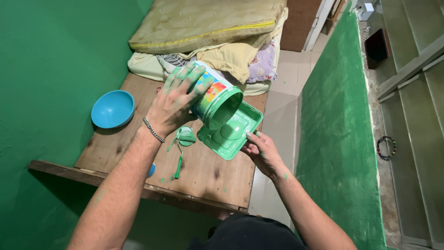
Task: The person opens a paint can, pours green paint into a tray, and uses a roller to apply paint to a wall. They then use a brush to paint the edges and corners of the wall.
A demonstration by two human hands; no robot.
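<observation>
Green paint smears left hand [178, 99], fingers spread and clamped around tipped paint bucket [216, 99], mouth down over green tray [231, 129]. Paint pours from rim into tray below fingertips. Right hand [261, 150] grips tray's near corner, thumb on rim. Small roller [182, 143] lies on wooden board [203, 171] just under left wrist. Blue bowl [112, 109] sits well left of knuckles.

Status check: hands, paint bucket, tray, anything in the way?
Left hand grips paint bucket, tipped mouth-down over green tray. Right hand steadies tray edge. Paint lid and stirrer lie beside tray on wooden board.
</observation>
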